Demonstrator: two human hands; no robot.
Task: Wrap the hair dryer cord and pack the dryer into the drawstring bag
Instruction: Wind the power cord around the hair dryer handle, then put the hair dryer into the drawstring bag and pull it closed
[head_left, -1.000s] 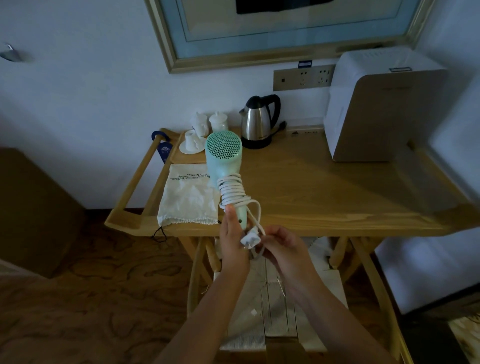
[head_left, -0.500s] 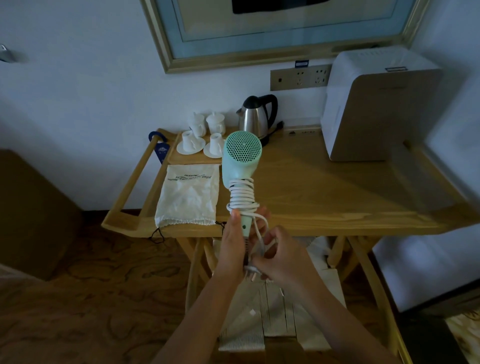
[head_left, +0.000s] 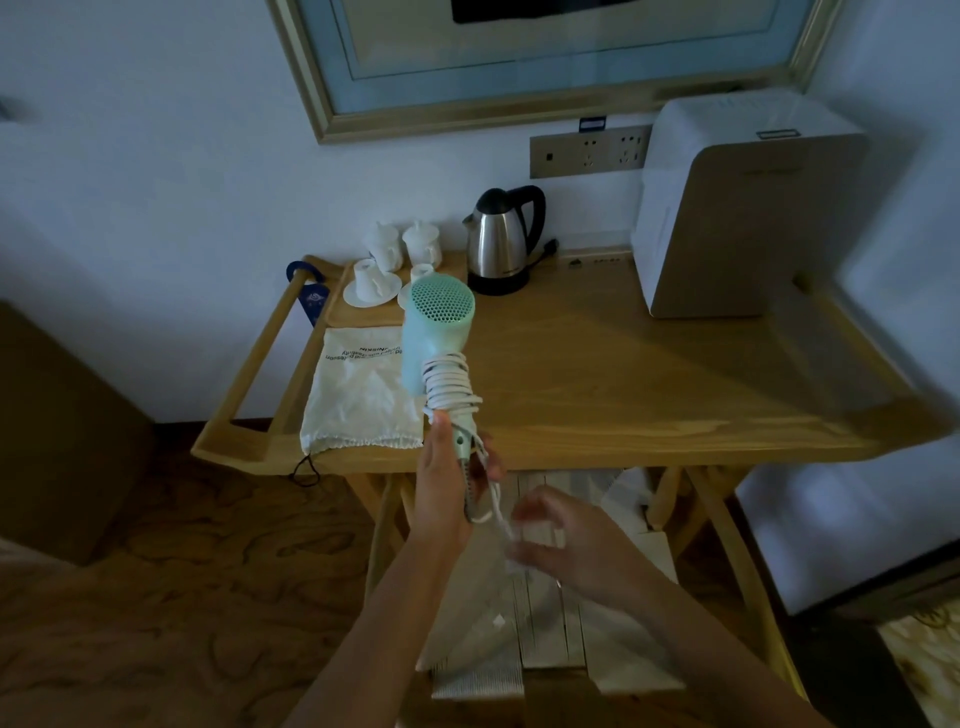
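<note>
Your left hand (head_left: 441, 493) grips the hair dryer (head_left: 439, 338) handle above the table's front edge; your blurred right hand (head_left: 561, 545) pinches the cord (head_left: 449, 387) tail. Tuck that end, then reach the drawstring bag (head_left: 358, 395) at the front-left corner.

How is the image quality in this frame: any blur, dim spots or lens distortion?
Head view: dim overall, the floor nearly lost in shadow; the right hand is smeared by motion blur, so the plug end is unreadable; the left hand and hair dryer stay fairly sharp; wide-angle bending curves the table edges and picture frame.
</note>
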